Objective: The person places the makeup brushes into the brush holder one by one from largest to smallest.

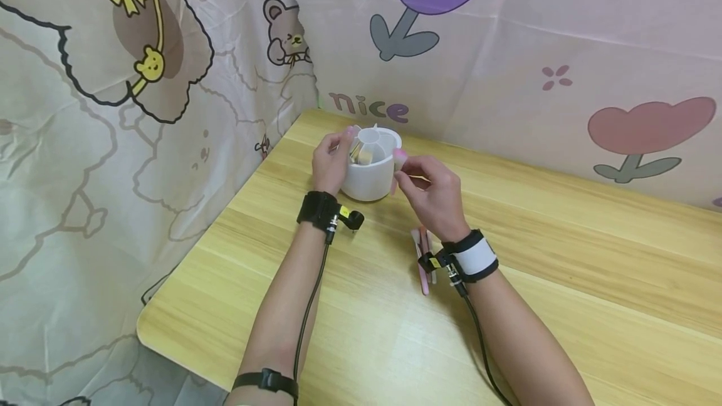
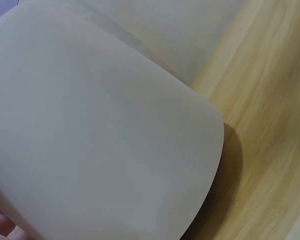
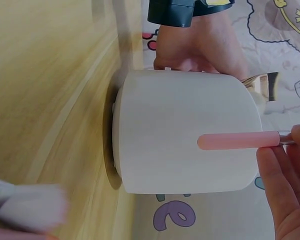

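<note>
A round white divided organizer (image 1: 368,182) stands upright on the table, with short beige-and-dark brushes (image 3: 264,86) in one compartment. My left hand (image 1: 331,163) grips its left side, thumb at the rim. Right of the organizer, my right hand (image 1: 435,192) pinches a makeup brush (image 3: 240,140) near its metal collar. Its pink handle hangs downward outside the organizer wall, and the pink-tipped bristles are up at rim height. In the left wrist view the organizer's wall (image 2: 105,125) fills most of the picture, with only a few fingertips at the lower left corner.
Several more makeup brushes (image 1: 423,262) with pink handles lie on the table below my right wrist; one blurred brush head (image 3: 32,206) shows close to the right wrist camera. The wooden table (image 1: 564,255) meets printed curtains (image 1: 507,80) at the back and left. Cables run along both forearms.
</note>
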A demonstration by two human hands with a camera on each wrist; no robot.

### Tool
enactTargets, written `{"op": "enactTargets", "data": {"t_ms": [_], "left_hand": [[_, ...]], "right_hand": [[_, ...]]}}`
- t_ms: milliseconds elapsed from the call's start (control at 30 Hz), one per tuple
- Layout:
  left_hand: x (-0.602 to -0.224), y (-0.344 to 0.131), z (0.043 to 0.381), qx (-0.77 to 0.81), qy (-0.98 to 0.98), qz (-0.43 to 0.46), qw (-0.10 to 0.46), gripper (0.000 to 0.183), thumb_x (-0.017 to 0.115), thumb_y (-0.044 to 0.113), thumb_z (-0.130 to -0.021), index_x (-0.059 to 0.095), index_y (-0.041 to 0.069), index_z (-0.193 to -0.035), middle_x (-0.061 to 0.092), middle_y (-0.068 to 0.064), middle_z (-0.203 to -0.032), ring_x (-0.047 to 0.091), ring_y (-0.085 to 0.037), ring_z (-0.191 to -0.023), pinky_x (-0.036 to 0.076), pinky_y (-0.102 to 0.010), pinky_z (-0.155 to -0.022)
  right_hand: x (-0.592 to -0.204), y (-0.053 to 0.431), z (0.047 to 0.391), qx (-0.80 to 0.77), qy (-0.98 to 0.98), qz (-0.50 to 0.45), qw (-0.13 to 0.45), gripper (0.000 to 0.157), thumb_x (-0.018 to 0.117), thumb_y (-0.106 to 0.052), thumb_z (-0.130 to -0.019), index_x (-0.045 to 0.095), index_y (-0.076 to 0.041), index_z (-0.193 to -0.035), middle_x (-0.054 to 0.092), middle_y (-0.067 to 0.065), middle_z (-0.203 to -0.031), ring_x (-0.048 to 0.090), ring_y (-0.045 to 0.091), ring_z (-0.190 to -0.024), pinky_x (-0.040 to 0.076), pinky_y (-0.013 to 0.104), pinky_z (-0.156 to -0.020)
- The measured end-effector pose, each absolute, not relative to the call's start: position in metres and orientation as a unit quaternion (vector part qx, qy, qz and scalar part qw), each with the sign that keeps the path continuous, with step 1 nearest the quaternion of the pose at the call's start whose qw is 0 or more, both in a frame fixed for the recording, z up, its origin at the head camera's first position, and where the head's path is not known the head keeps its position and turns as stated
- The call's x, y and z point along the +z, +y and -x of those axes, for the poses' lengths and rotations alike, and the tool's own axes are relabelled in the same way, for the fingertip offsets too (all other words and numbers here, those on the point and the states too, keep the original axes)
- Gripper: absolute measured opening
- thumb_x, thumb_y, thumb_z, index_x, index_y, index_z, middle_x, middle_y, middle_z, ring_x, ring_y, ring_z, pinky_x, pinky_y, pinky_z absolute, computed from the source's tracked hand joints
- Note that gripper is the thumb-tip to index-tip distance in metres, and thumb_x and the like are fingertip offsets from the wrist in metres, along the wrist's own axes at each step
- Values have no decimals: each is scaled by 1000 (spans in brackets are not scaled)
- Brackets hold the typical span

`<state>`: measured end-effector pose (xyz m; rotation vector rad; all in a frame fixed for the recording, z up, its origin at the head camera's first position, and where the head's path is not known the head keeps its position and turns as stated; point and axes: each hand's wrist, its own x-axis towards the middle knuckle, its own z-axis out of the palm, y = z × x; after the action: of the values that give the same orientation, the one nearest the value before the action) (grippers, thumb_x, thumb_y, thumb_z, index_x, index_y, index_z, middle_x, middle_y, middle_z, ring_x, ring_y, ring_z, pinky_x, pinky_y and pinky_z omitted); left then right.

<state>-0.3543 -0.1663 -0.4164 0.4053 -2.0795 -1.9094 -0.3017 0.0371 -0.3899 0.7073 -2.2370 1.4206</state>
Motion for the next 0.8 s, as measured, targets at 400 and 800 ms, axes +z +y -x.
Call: {"op": "enactTargets", "data": {"t_ms": [400,800], "left_hand": [[-417,-166,356,-659,-724,-151,141,58,61,67,-94,69,18,-124,61,-5,-150,54,-26,-143,40,-46,-124],[-418,-166,356,-661,-721,-150,144,60,62,69,-92,70,19,-124,63,-5,-146,55,-25,-141,41,-46,-122]], "right_hand": [[-390,35,305,504,-800,-249,212,12,76,-1,-91,72,3,-102,74,18,-102,77,30,-99,62,21,-84],[-387,34,307,532,-771,-256,239,16,76,0,-90,72,4,-105,75,19,-104,77,31,-98,59,13,-86]]}}
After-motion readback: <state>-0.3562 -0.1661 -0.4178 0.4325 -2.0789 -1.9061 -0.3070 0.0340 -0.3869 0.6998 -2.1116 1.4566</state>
